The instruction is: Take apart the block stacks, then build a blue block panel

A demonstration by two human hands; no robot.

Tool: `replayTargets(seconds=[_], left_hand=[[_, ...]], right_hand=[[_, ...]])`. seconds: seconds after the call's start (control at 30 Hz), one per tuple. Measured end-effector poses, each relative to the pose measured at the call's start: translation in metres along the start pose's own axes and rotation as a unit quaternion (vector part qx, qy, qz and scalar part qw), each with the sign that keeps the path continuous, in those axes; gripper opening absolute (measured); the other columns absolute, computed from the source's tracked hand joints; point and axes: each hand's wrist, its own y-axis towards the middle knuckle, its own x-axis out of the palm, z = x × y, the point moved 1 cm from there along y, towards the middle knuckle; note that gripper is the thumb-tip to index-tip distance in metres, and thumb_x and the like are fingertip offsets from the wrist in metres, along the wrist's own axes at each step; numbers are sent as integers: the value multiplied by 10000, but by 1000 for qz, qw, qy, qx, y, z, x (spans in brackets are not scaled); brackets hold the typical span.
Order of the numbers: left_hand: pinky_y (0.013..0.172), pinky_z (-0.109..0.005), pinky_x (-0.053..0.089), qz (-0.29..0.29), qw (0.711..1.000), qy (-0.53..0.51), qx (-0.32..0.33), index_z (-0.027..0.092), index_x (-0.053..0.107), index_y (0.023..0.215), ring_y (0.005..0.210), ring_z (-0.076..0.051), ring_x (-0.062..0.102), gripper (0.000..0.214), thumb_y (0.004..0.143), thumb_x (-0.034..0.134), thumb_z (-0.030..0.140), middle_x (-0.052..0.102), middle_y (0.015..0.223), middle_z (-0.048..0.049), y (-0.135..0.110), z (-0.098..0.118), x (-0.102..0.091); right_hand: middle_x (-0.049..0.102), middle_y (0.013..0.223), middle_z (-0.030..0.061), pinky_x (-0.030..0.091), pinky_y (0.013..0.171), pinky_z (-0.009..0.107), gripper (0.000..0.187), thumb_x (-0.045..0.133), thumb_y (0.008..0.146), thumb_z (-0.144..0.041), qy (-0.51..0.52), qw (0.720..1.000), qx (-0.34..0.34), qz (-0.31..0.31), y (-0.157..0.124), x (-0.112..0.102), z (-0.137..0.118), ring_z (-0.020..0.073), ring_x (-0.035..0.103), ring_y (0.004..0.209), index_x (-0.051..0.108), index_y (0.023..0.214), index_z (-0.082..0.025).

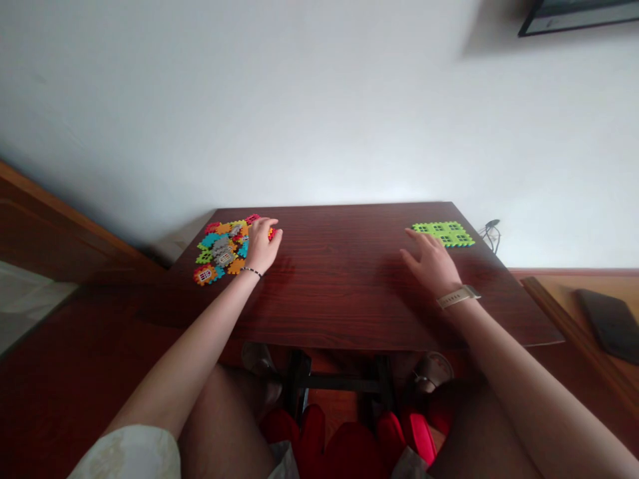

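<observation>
A heap of coloured interlocking plastic tiles [219, 251] lies at the far left of a dark wooden table [344, 286]. My left hand [262, 243] rests on the heap's right edge, fingers curled round a red tile [271, 233]. A flat panel of joined light-green tiles [443, 233] lies at the far right of the table. My right hand [430, 261] lies flat on the table just in front and left of that panel, fingers spread and holding nothing. A pale watch sits on that wrist.
A white wall stands right behind the table. A black cable [492, 233] hangs past the table's far right corner. A dark flat object [609, 322] lies on a wooden surface at the right. Red slippers [349, 439] and the table's black frame are below.
</observation>
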Motion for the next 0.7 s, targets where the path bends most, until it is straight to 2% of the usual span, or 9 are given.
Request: replayTargets(seconds=[0.1, 0.17, 0.23, 0.3, 0.47, 0.6, 0.7], left_hand=[[1266, -529, 404, -11, 995, -70, 65, 242, 644, 1312, 1436, -297, 525, 272, 1050, 588, 294, 591, 1449, -130, -43, 43, 10], [1234, -533, 446, -23, 990, -105, 96, 256, 649, 1304, 1389, -298, 559, 272, 1036, 611, 267, 604, 1422, -123, -68, 67, 15], [1214, -536, 471, -25, 984, -132, 113, 253, 651, 1303, 1369, -296, 571, 264, 1042, 608, 252, 608, 1417, -125, -86, 84, 19], [1198, -536, 493, -32, 980, -150, 123, 254, 653, 1296, 1357, -292, 582, 258, 1043, 610, 236, 613, 1412, -123, -99, 96, 22], [1191, -546, 514, -44, 979, -151, 132, 262, 663, 1281, 1353, -289, 598, 255, 1036, 616, 210, 623, 1406, -116, -114, 105, 26], [1180, -545, 529, -43, 980, -154, 118, 258, 671, 1255, 1336, -287, 614, 239, 1030, 614, 200, 634, 1389, -112, -118, 97, 29], [1178, -545, 531, -47, 979, -164, 111, 256, 676, 1233, 1326, -285, 624, 229, 1021, 620, 188, 651, 1362, -109, -119, 91, 31]], right_hand=[[522, 1633, 256, 382, 1245, 666, 747, 541, 1015, -551, -83, 989, 123, -4, 8, -6, 49, 473, 447, 1524, 509, 1612, -103], [403, 1731, 255, 371, 1217, 730, 815, 537, 1001, -615, -113, 975, 190, -31, 7, -6, 72, 512, 348, 1579, 464, 1653, -132], [374, 1757, 235, 365, 1202, 759, 816, 519, 1001, -654, -124, 965, 221, -59, 5, -5, 85, 511, 321, 1591, 469, 1658, -172], [399, 1747, 217, 375, 1193, 755, 790, 486, 1008, -674, -132, 963, 224, -75, 4, -4, 90, 504, 343, 1575, 512, 1634, -193], [559, 1597, 194, 432, 1131, 711, 711, 463, 994, -733, -129, 966, 219, -39, 7, -2, 103, 499, 468, 1437, 692, 1465, -253], [514, 1604, 248, 422, 1139, 667, 738, 486, 999, -692, -107, 968, 225, 15, 10, 1, 129, 478, 458, 1436, 650, 1507, -183], [586, 1523, 249, 417, 1149, 657, 708, 530, 984, -670, -100, 969, 227, 1, 11, 4, 142, 462, 489, 1405, 675, 1468, -174]])
